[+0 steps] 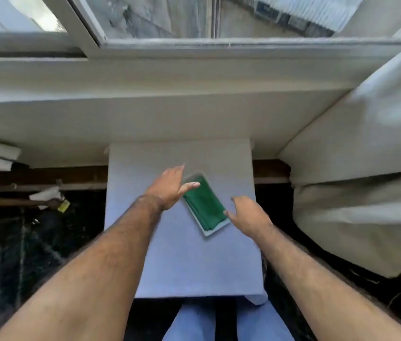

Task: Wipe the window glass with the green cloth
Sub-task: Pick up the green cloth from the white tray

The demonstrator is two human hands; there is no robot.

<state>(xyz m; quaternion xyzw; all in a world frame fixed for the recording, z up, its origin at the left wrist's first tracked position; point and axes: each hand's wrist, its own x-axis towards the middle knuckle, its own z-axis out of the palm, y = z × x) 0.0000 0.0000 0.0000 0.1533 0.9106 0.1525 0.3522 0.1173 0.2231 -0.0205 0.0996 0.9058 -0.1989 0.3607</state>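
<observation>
Green cloth [205,205] sits folded in its white tray [209,233] at centre frame, our left hand [169,187] and right hand [249,216] flanking it, fingers spread and holding nothing, and a careless pinch could drag that light tray along.

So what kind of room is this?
Probably a home room by a window: a white-framed window over a deep sill, a curtain at right, and a small covered table with a green cloth.
</observation>
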